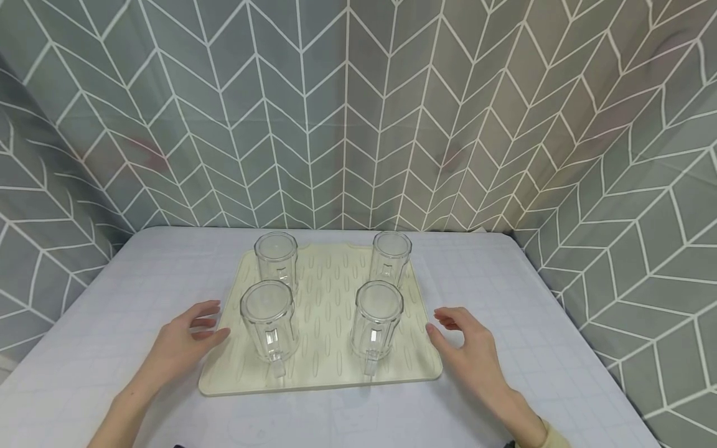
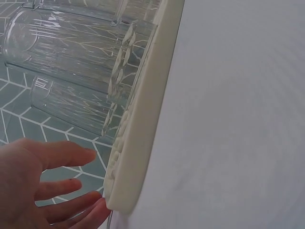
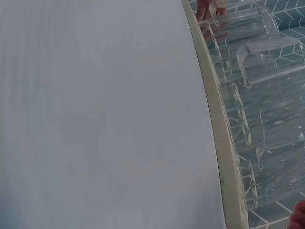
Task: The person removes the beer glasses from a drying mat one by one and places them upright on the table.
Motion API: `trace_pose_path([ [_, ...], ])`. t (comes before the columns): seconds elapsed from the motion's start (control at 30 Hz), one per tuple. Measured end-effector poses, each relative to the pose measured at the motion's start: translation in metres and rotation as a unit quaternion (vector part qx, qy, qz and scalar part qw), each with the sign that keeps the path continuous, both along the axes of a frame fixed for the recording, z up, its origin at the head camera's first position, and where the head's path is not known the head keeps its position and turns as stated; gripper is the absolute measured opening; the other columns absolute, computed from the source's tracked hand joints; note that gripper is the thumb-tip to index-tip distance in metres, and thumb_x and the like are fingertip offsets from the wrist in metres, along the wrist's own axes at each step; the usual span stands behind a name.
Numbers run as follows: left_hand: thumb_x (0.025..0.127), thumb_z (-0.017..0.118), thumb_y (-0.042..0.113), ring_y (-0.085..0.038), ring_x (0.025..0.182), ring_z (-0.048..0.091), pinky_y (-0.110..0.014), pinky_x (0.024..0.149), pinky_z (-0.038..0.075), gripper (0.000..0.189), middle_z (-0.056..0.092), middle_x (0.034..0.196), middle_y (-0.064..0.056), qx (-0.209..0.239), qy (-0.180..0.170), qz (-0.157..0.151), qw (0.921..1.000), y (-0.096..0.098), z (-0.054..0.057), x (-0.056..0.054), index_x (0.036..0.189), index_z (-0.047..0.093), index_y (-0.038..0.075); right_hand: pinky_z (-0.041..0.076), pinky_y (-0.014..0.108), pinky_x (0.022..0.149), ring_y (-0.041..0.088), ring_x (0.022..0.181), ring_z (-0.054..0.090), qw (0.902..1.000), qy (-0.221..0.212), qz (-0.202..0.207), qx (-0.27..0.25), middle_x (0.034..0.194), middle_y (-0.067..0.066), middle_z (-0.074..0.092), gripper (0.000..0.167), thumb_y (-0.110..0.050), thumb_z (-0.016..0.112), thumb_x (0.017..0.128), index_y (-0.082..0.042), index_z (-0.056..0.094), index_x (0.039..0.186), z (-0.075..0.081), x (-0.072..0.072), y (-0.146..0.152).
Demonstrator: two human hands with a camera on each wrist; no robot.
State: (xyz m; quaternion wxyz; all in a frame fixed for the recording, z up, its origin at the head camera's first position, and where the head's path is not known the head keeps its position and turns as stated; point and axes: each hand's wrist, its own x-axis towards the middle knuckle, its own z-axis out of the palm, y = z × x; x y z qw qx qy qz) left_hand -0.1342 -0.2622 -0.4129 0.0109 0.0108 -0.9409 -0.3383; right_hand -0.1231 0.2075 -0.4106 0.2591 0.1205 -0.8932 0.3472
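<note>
Several clear glass mugs stand on a cream ridged mat [image 1: 325, 311]. The front left mug [image 1: 269, 320] and front right mug [image 1: 377, 320] have handles toward me. Behind them are a back left mug [image 1: 277, 258] and a back right mug [image 1: 390, 255]. My left hand [image 1: 182, 342] is beside the mat's left edge, fingers loosely bent and apart, holding nothing. In the left wrist view, that hand's fingertips [image 2: 97, 210] come right up to the mat's corner. Past the right edge, my right hand [image 1: 470, 348] hovers with relaxed fingers and nothing in its grasp.
A white cloth [image 1: 482, 267] covers the table under the mat. Grey patterned curtains [image 1: 336, 124] hang behind the table and along both sides.
</note>
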Motion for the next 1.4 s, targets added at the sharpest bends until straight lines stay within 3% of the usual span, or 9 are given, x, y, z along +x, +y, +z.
trace_pose_path([
  [0.1, 0.09, 0.074, 0.028, -0.05, 0.111, 0.063, -0.052, 0.085, 0.061, 0.07, 0.057, 0.129, -0.036, 0.007, -0.001, 0.0, 1.0, 0.001, 0.0, 0.0, 0.143, 0.043, -0.005, 0.052, 0.015, 0.078, 0.018, 0.083, 0.069, 0.9995, 0.025, 0.019, -0.01, 0.096, -0.005, 0.071, 0.027, -0.007, 0.08, 0.081, -0.014, 0.071, 0.105, 0.0, 0.002, -0.005],
  [0.5, 0.09, 0.074, 0.027, -0.047, 0.106, 0.067, -0.049, 0.083, 0.062, 0.065, 0.06, 0.125, -0.035, 0.004, 0.011, -0.003, 0.9999, 0.0, -0.006, -0.002, 0.14, 0.047, -0.006, 0.051, 0.016, 0.074, 0.013, 0.076, 0.064, 0.9903, 0.104, 0.08, -0.047, 0.088, -0.001, 0.07, 0.035, 0.005, 0.08, 0.073, -0.017, 0.07, 0.098, -0.002, 0.008, -0.022],
  [0.8, 0.09, 0.073, 0.028, -0.047, 0.107, 0.067, -0.049, 0.084, 0.062, 0.064, 0.061, 0.124, -0.034, -0.003, -0.002, 0.004, 1.0, -0.001, -0.007, -0.003, 0.139, 0.049, -0.006, 0.05, 0.016, 0.074, 0.014, 0.078, 0.062, 0.9883, 0.074, 0.119, -0.06, 0.088, -0.003, 0.068, 0.029, 0.004, 0.075, 0.077, -0.015, 0.069, 0.098, -0.001, 0.015, -0.033],
  [1.1, 0.092, 0.072, 0.03, -0.046, 0.111, 0.066, -0.047, 0.088, 0.061, 0.065, 0.06, 0.126, -0.033, 0.009, -0.015, 0.003, 0.9998, -0.002, -0.01, -0.002, 0.14, 0.048, -0.008, 0.05, 0.016, 0.074, 0.012, 0.078, 0.06, 0.9756, 0.124, 0.17, -0.061, 0.087, -0.002, 0.066, 0.02, 0.0, 0.072, 0.081, -0.009, 0.068, 0.098, -0.001, 0.018, -0.047],
  [1.4, 0.093, 0.071, 0.031, -0.047, 0.112, 0.065, -0.047, 0.088, 0.061, 0.067, 0.059, 0.127, -0.033, 0.008, -0.019, 0.003, 0.9998, -0.002, -0.009, -0.002, 0.14, 0.047, -0.009, 0.051, 0.016, 0.074, 0.011, 0.079, 0.06, 0.969, 0.14, 0.194, -0.063, 0.086, 0.0, 0.065, 0.019, -0.001, 0.073, 0.08, -0.008, 0.068, 0.097, -0.004, 0.021, -0.057],
])
